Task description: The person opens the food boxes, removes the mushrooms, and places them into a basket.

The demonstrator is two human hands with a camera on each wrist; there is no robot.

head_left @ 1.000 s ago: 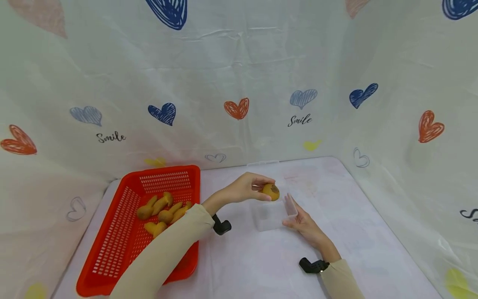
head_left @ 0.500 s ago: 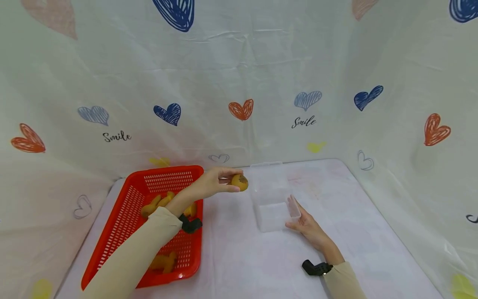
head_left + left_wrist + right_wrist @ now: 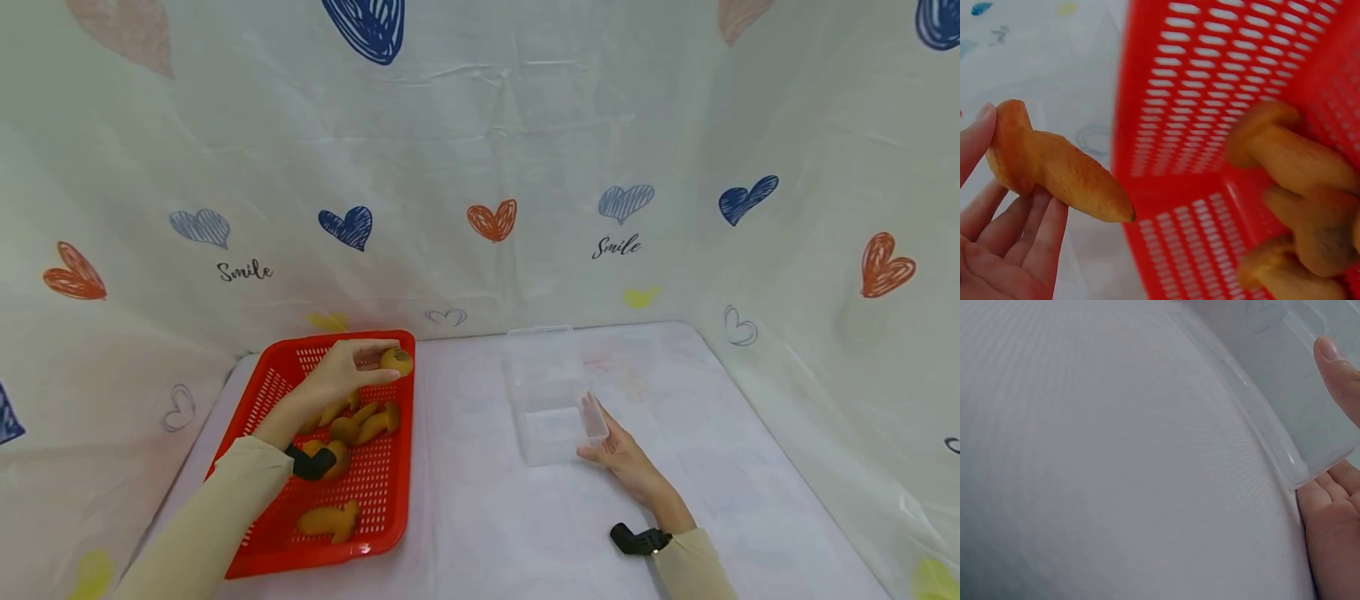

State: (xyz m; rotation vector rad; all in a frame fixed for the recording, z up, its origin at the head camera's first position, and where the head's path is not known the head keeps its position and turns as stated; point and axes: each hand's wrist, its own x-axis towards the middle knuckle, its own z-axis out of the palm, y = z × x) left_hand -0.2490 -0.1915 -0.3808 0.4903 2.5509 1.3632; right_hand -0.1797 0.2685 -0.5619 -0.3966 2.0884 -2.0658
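Note:
My left hand (image 3: 339, 379) pinches a brown mushroom (image 3: 1063, 165) between thumb and fingers, above the far right part of the red basket (image 3: 401, 517). In the left wrist view its cap sits by the fingers and its stem points toward the basket rim. Several similar mushrooms (image 3: 330, 521) lie inside the basket, partly hidden by the left arm. To the right, a clear plastic box (image 3: 551, 437) stands on the table, and my right hand (image 3: 618, 450) grips its right end. In the right wrist view the thumb (image 3: 1341, 375) is at the box's inner side and the fingers are outside.
The box's clear lid (image 3: 545, 358) lies folded back toward the rear of the table (image 3: 480, 517). A white curtain (image 3: 420, 150) printed with hearts surrounds the back and sides. Black straps with cameras (image 3: 639, 539) are worn on both wrists.
My left hand has carried the mushroom leftward from over the clear box to above the red basket. The right hand has stayed at the box. The head view has shifted slightly.

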